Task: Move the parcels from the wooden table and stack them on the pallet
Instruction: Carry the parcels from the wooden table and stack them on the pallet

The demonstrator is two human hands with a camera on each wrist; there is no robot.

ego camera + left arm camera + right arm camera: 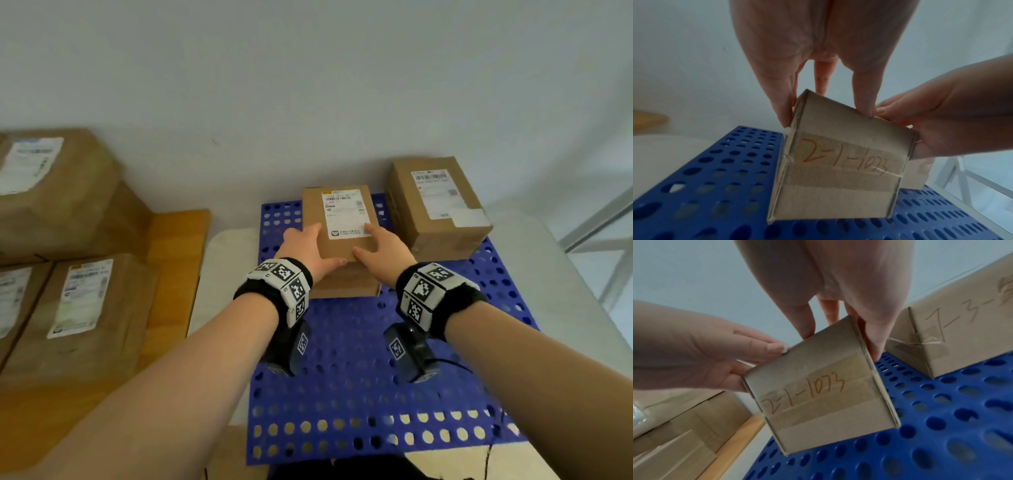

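A small brown parcel (342, 219) with a white label on top and "2-1-1073" handwritten on its taped front (838, 170) (824, 402) sits at the back middle of the blue perforated pallet (342, 377). My left hand (305, 248) grips its left side, thumb on the top edge and fingers (781, 100) down the side. My right hand (383, 250) grips the right side the same way, fingers (873, 337) along that face. The parcel's lower edge is at the pallet surface; whether it fully rests there I cannot tell.
A taller labelled parcel (438, 209) stands on the pallet's back right corner, close beside the held one. To the left, the wooden table (174, 246) carries several larger parcels (85, 308). A wall runs behind. Metal frame legs (599, 222) show at far right.
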